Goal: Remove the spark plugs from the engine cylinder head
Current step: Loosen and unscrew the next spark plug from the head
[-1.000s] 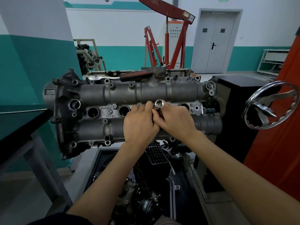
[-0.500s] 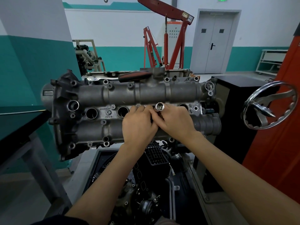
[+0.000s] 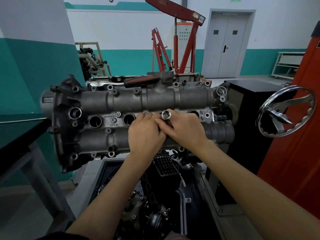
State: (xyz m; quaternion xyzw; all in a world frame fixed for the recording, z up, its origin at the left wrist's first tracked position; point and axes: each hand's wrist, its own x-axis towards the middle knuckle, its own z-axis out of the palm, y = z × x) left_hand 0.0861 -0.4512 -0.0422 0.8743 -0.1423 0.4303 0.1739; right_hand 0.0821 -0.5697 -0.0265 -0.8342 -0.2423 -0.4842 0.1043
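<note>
Both hands meet mid-head (image 3: 131,101), right hand (image 3: 186,129) gripping socket (image 3: 166,115), left hand (image 3: 145,134) curled beside, grip unclear, "Fora 10" cast left of them, plug wells (image 3: 95,121) open further left.

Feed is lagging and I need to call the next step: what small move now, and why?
Probably lift the socket straight out of the third plug well. Both the left hand and the right hand grip it, its open end stands proud of the head, and the ratchet lies unattached behind.

Both hands meet, left (image 3: 145,130) curled, right (image 3: 185,129) pinching with curled fingers, forearms extended.
</note>
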